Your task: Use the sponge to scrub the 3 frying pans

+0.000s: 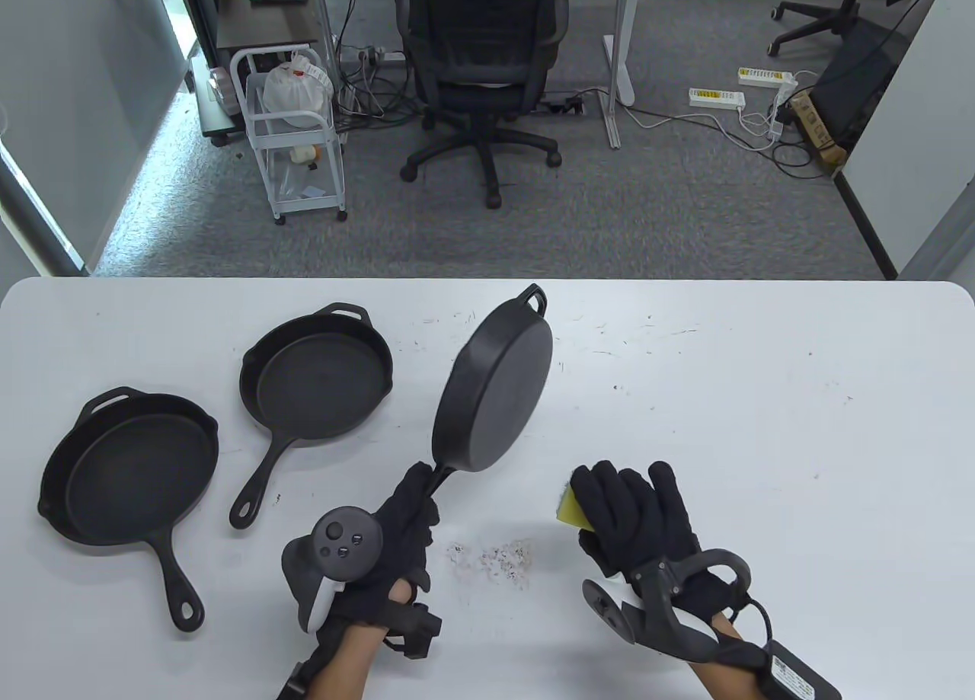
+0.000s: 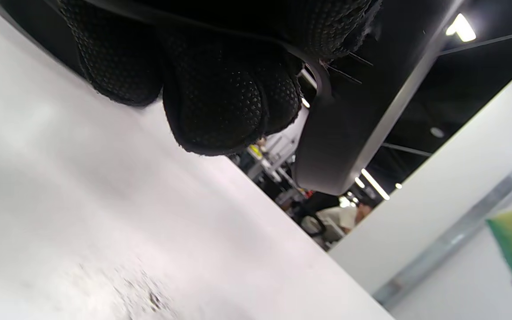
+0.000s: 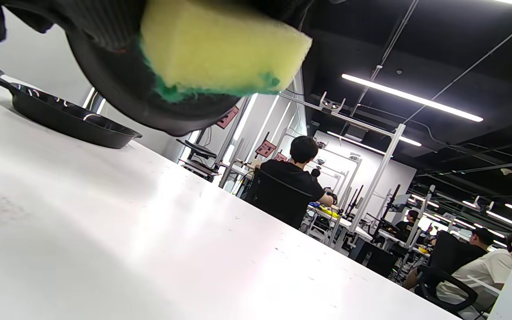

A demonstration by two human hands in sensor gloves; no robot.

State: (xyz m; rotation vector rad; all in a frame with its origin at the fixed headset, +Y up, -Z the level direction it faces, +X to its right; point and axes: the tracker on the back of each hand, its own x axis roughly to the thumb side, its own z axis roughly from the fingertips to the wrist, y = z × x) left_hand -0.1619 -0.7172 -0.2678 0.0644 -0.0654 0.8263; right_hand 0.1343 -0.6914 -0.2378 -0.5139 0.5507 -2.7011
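Note:
My left hand point(image 1: 407, 513) grips the handle of a black cast-iron pan point(image 1: 499, 391), lifted off the table and tilted on edge with its underside facing the camera. The left wrist view shows that pan's handle and base point(image 2: 349, 133) beside my curled fingers point(image 2: 220, 98). My right hand point(image 1: 632, 513) holds a yellow-and-green sponge point(image 1: 567, 506) just right of the raised pan; the sponge point(image 3: 220, 49) fills the top of the right wrist view. Two more black pans lie flat on the table: one at the far left point(image 1: 129, 464) and one left of centre point(image 1: 316, 384).
A patch of dark crumbs point(image 1: 499, 559) lies on the white table point(image 1: 762, 426) between my hands. Beyond the far edge stand an office chair point(image 1: 480, 68) and a small white cart point(image 1: 293, 129). People sit at desks in the background of the wrist views.

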